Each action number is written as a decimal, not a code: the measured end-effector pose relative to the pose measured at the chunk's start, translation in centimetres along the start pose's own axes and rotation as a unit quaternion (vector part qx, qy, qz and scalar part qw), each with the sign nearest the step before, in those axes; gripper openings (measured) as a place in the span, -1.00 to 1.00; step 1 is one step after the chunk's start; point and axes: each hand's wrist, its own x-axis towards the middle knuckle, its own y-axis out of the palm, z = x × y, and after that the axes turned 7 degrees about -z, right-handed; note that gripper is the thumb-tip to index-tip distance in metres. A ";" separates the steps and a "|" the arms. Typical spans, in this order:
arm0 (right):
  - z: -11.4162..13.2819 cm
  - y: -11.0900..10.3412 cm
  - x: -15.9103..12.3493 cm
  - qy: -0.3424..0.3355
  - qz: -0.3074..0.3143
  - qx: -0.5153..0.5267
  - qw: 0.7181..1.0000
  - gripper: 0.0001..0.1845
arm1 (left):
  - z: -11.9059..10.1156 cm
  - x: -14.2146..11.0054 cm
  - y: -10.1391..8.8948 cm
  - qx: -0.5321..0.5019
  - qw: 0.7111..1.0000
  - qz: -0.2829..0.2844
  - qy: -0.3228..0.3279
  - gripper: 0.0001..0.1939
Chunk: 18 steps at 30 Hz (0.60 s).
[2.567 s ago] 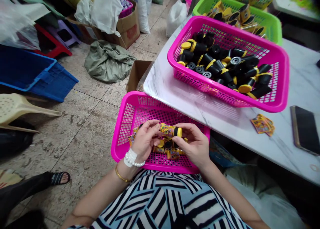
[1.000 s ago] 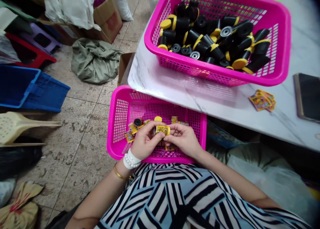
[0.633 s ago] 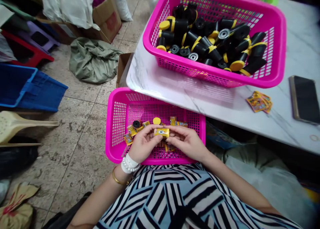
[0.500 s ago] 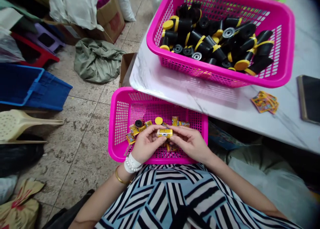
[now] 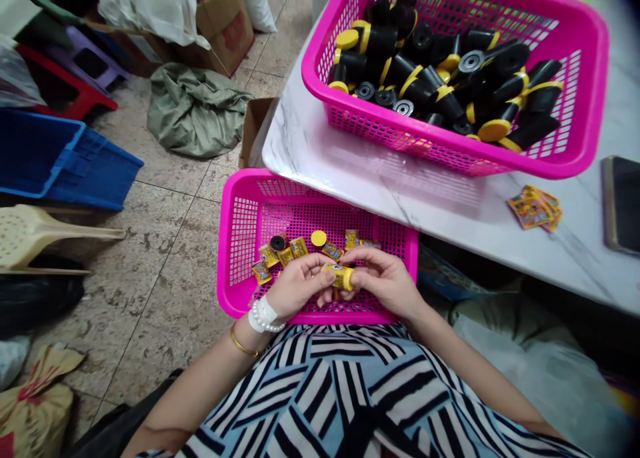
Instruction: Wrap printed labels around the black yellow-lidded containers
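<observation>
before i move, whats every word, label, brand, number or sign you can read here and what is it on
No text is clear enough to quote.
Held yellow cylinder: print too small.
Small wrapped pieces in the lower pink basket: print too small.
Orange-yellow cards on the table: print blurred.
Cardboard box: red mark, unreadable.
Tan sack: red markings, unreadable.

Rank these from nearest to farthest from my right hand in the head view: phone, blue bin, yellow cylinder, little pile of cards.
1. Yellow cylinder: in your right hand's fingers.
2. Pile of cards: right, on the table.
3. Phone: farther right.
4. Blue bin: far left.
</observation>
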 end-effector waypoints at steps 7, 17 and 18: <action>-0.3 -0.1 0.2 -0.104 -0.062 -0.031 0.992 -0.79 | -0.4 0.0 0.1 -0.033 0.999 0.007 -0.027 -0.49; 0.6 0.5 0.7 -0.201 -0.060 -0.101 0.973 -0.72 | -1.5 -0.6 1.9 0.028 0.993 -0.102 -0.059 -0.49; 1.2 -0.3 0.6 -0.218 -0.083 -0.124 0.965 -0.71 | -1.8 -0.6 2.0 0.043 0.990 -0.126 -0.053 -0.43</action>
